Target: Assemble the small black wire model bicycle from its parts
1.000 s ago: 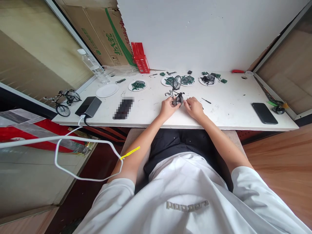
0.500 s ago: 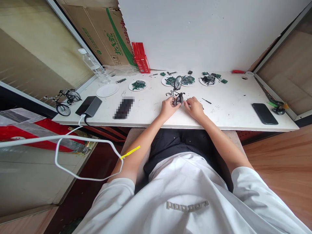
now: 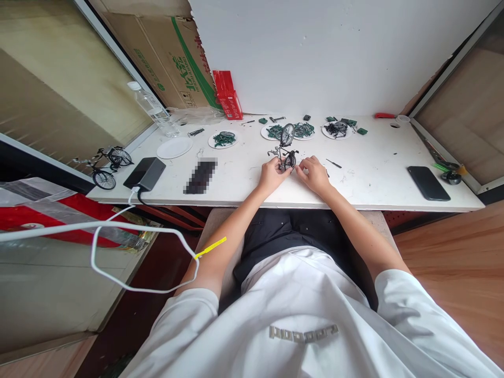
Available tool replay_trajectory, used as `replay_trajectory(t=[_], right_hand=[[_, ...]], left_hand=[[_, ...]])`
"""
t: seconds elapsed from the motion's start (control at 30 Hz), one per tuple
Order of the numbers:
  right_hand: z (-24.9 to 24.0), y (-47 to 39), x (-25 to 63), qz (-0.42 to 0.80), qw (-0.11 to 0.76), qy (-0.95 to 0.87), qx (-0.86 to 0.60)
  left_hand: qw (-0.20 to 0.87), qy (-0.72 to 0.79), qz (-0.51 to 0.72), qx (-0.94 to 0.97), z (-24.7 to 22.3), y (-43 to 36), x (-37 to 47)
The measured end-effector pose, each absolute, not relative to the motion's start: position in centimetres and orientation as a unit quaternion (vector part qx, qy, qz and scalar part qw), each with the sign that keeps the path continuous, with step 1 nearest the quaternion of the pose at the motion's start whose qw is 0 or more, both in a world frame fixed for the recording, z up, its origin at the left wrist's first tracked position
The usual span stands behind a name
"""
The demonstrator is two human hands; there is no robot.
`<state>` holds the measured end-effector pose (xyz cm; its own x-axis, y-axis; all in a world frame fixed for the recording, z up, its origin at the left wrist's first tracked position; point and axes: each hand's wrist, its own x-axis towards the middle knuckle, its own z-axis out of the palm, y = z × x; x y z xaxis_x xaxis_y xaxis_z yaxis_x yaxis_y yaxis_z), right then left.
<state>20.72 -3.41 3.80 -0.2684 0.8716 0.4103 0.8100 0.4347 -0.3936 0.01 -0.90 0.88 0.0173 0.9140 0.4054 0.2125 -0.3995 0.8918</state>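
Note:
A black model bicycle stands tilted over the front middle of the table, one wheel raised toward the back. My left hand is closed on its lower part, with the thumb and fingers around the frame near the lower wheel. Close by on the right, my right hand has its fingertips pinched together at the lower wheel's edge. What those fingers hold, if anything, is too small to name. Right of my hands lies a thin dark tool like a small screwdriver.
Plates of green parts and black parts line the back of the white table. Another model bicycle, a power bank and a bottle stand left. A phone lies right. A white cable crosses my left arm.
My left hand keeps its hold on the model bicycle. The fingertips of my right hand have shifted slightly left, beside the lower wheel. The view has moved a little.

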Motion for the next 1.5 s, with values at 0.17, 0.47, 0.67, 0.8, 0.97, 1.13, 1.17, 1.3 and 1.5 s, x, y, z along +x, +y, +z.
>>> replay_trajectory(t=[0.17, 0.47, 0.67, 0.8, 0.97, 1.13, 1.17, 1.3, 1.5], right_hand=[[3.9, -3.4, 20.7, 0.059, 0.288, -0.789, -0.539], [3.7, -3.7, 20.7, 0.073, 0.332, -0.783, -0.521], [3.1, -2.9, 21.0, 0.068, 0.304, -0.782, -0.540], [3.1, -2.8, 21.1, 0.080, 0.288, -0.790, -0.535], [3.3, -3.2, 21.2, 0.083, 0.330, -0.787, -0.514], [3.1, -3.2, 21.2, 0.082, 0.358, -0.786, -0.498], [3.1, -3.2, 21.2, 0.081, 0.356, -0.786, -0.499], [2.8, -2.8, 21.3, 0.079, 0.342, -0.785, -0.511], [2.5, -2.3, 21.4, 0.070, 0.300, -0.791, -0.528]], left_hand=[[0.328, 0.443, 0.542, 0.634, 0.9, -1.0, 0.0], [0.322, 0.443, 0.540, 0.639, 0.8, -0.9, 0.1], [0.321, 0.439, 0.533, 0.648, 1.1, -1.1, 0.1], [0.307, 0.439, 0.527, 0.660, 0.6, -0.7, 0.1], [0.304, 0.432, 0.542, 0.654, 0.1, -0.3, 0.1], [0.299, 0.420, 0.552, 0.655, 0.4, -0.6, 0.2], [0.295, 0.421, 0.552, 0.656, 0.5, -0.6, 0.2], [0.286, 0.421, 0.554, 0.658, 0.6, -0.8, 0.3], [0.280, 0.421, 0.544, 0.669, 1.2, -1.3, 0.3]])
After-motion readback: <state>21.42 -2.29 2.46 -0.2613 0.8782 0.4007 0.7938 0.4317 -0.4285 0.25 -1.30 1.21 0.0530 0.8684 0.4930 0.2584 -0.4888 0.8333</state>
